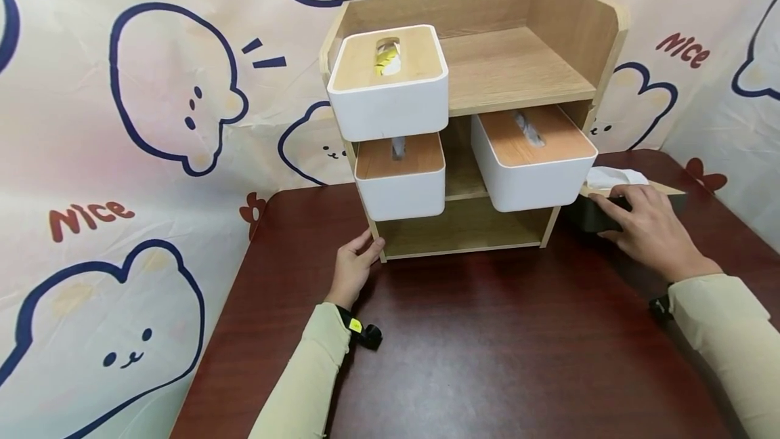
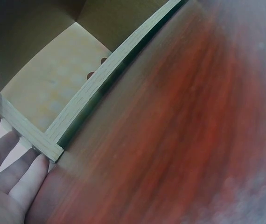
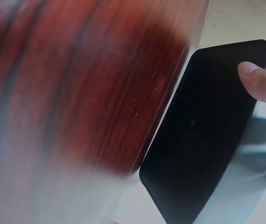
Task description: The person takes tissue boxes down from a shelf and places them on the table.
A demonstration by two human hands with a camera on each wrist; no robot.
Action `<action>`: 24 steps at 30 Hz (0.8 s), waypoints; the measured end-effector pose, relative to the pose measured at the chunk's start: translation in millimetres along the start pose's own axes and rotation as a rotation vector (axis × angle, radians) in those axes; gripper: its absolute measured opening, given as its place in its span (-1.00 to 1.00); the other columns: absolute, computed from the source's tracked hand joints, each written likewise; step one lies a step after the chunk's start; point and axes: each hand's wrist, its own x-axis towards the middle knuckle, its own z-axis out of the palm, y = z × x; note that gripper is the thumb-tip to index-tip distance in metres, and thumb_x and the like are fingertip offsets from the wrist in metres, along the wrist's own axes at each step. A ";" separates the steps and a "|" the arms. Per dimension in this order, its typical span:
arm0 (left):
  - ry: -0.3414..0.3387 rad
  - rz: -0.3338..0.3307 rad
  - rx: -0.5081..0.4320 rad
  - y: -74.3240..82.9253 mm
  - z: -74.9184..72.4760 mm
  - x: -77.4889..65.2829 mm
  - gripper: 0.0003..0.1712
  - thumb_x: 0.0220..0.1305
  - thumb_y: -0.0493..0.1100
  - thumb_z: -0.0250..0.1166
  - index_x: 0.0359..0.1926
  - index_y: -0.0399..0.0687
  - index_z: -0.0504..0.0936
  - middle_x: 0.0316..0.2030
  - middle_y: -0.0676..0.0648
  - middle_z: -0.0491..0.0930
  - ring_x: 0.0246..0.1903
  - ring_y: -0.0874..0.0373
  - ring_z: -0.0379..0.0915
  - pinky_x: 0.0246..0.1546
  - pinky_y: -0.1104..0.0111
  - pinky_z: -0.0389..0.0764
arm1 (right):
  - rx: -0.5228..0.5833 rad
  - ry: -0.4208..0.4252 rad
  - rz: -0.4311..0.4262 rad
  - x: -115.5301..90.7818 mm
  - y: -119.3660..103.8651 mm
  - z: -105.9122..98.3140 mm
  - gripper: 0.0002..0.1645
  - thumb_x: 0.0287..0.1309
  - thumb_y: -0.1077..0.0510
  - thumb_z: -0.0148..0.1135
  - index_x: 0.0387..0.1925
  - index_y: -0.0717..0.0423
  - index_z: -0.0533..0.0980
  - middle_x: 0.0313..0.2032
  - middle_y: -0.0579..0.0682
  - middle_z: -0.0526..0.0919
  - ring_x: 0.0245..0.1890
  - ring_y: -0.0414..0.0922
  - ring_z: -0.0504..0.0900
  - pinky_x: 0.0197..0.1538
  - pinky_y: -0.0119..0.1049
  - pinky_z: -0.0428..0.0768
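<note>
A wooden desktop shelf [image 1: 518,66] stands on the table. My left hand [image 1: 351,269] is at its lower left front corner, thumb on one side of the upright panel [image 2: 30,131] and fingers on the other. To the right of the shelf, my right hand [image 1: 648,229] grips a black tissue box [image 3: 193,121] with a light wooden lid and white tissue [image 1: 614,177] showing on top. The thumb [image 3: 259,81] presses the box's dark face in the right wrist view; the other fingers are mostly hidden.
White tissue box [image 1: 390,103] with a wooden lid juts from the top left of the shelf. Below it another white box [image 1: 399,195] sticks out, and a third white box [image 1: 542,185] at the right. A patterned curtain [image 1: 183,222] hangs behind the dark red table [image 1: 475,351].
</note>
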 end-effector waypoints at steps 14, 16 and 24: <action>-0.004 0.008 0.006 -0.6 0.1 -0.6 -0.29 0.21 0.07 0.38 0.31 -0.11 0.45 0.32 -0.09 0.34 0.05 0.06 0.53 -0.01 0.34 0.56 | -0.010 -0.067 0.025 1.9 -3.1 -4.1 0.05 -0.57 0.21 0.67 0.19 0.08 0.46 -0.09 0.26 0.37 -0.08 0.26 0.34 -0.19 0.24 0.39; -0.013 0.009 -0.004 -0.2 0.0 0.7 -0.30 0.24 0.05 0.37 0.32 -0.13 0.43 0.33 -0.10 0.32 0.07 0.05 0.51 0.00 0.34 0.55 | -0.007 -0.079 0.040 2.5 -3.3 -5.2 0.07 -0.57 0.20 0.69 0.20 0.07 0.45 -0.08 0.25 0.37 -0.08 0.25 0.34 -0.19 0.22 0.39; -0.026 0.012 0.016 26.9 2.0 -9.3 -0.35 0.31 -0.09 0.32 0.32 -0.28 0.38 0.32 -0.23 0.30 0.07 -0.02 0.51 -0.03 0.35 0.57 | 0.012 -0.075 0.021 4.2 -1.0 -7.3 0.04 -0.58 0.21 0.68 0.16 0.08 0.46 -0.12 0.26 0.39 -0.12 0.25 0.35 -0.19 0.18 0.41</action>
